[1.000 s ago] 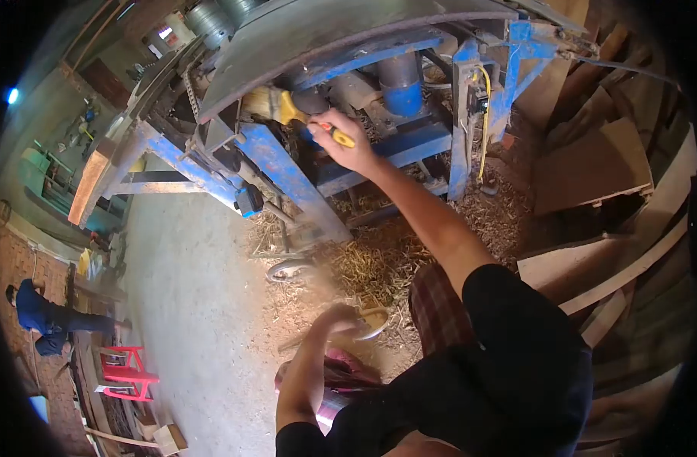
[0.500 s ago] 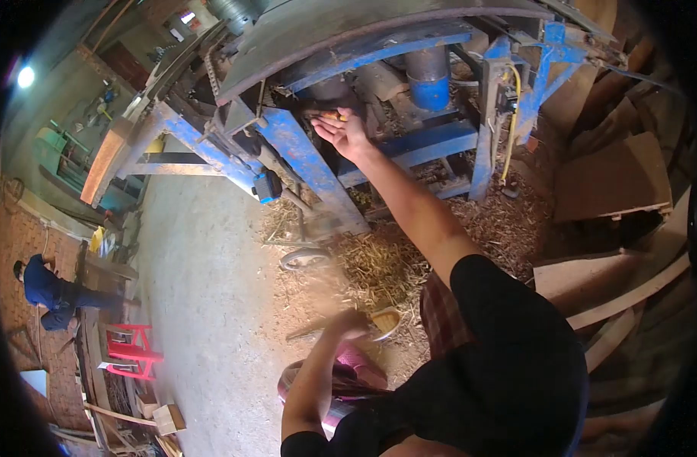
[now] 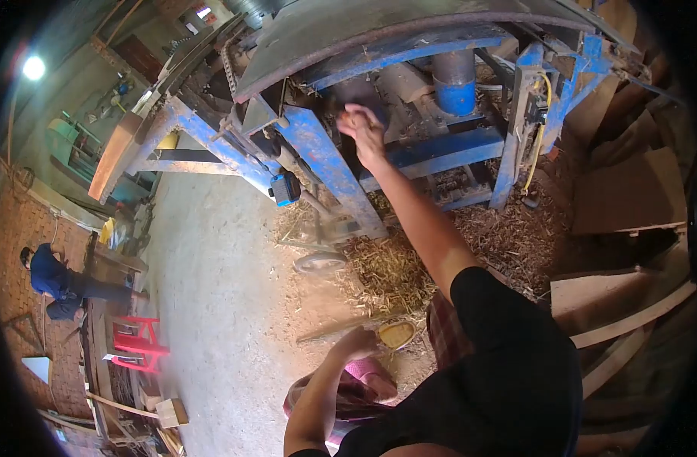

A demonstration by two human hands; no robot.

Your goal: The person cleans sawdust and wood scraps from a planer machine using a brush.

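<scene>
My right hand (image 3: 363,131) reaches under the machine's dark top, beside its blue metal leg (image 3: 318,156). Its fingers are curled and blurred by motion, with a bit of orange showing at them; I cannot tell what it is. Low over my legs, my left hand (image 3: 356,344) is closed, and anything inside its fingers is hidden. Right beside that hand, a yellow oval piece with a pale rim (image 3: 396,335) looks like a slipper sole. A pink woven covering (image 3: 370,373) shows on a foot below. Behind the right hand are dark machine parts and a blue-based cylinder (image 3: 457,95).
Wood shavings (image 3: 394,274) heap under the frame, near a small wheel (image 3: 320,263). A blue-and-black box (image 3: 285,189) hangs on the leg. Boards (image 3: 630,190) lean at right. Left, a person (image 3: 55,282) stands near a red plastic stool (image 3: 139,344).
The view has shifted slightly, so the scene sits further right and lower. My right hand has turned and curled its fingers around the orange thing. My left hand has come lower, beside the yellow oval.
</scene>
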